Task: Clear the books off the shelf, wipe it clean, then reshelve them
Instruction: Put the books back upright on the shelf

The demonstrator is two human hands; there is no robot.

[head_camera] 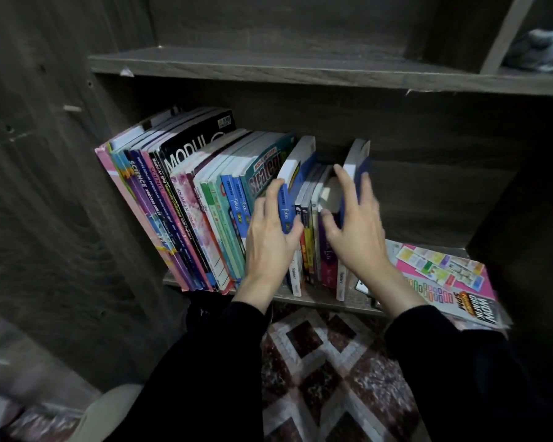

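A row of colourful books (186, 199) leans to the left on a dark wooden shelf (320, 299). My left hand (270, 234) presses flat against a blue "fokus" book (289, 186) in the row, fingers spread. My right hand (356, 224) wraps its fingers around the rightmost upright blue book (358, 157), thumb reaching into the gap between it and the thin books to its left. A pink book (444, 279) lies flat on the right end of the shelf.
The shelf above (300, 68) holds no books in view; a pale blurred object (546, 49) sits at its far right compartment. The cabinet's side panel (45, 186) stands at left. A patterned carpet (332, 371) lies below.
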